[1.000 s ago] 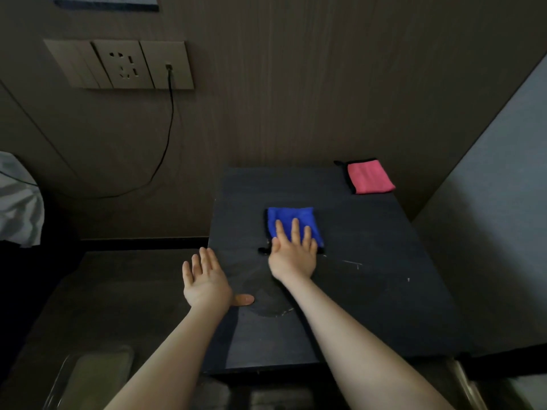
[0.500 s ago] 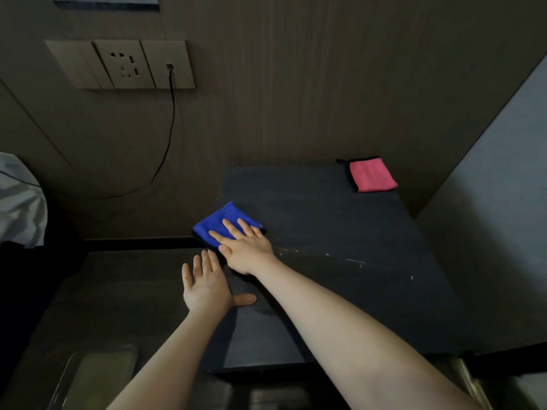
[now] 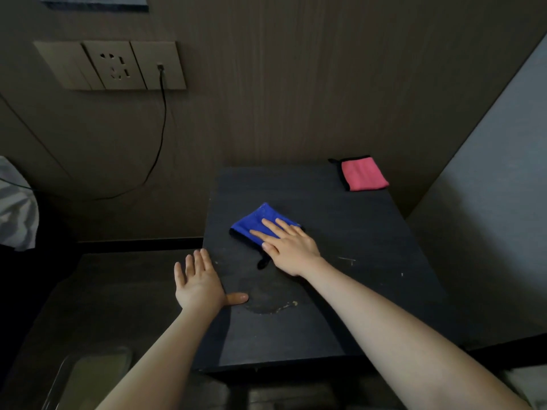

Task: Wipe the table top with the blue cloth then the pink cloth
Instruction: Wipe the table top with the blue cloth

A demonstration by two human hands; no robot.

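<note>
A folded blue cloth (image 3: pixel 255 222) lies on the dark table top (image 3: pixel 355 247), left of centre. My right hand (image 3: pixel 288 245) presses flat on the cloth's near right part, fingers spread and pointing left. The pink cloth (image 3: pixel 362 175), black-edged, rests at the table's far right corner, untouched. My left hand (image 3: pixel 199 284) is flat and open at the table's left edge, thumb lying on the top. A faint wet patch with crumbs (image 3: pixel 269 303) sits near the thumb.
A wall socket panel (image 3: pixel 115 65) with a black cable (image 3: pixel 159 137) hangs on the brown wall behind. A lower dark surface (image 3: pixel 103 291) lies left of the table, a pale wall (image 3: pixel 497 202) to the right. White fabric (image 3: pixel 14 208) shows far left.
My right hand slid the blue cloth from the middle to the table's left edge, then back rightward toward the middle. My left hand stayed in place.
</note>
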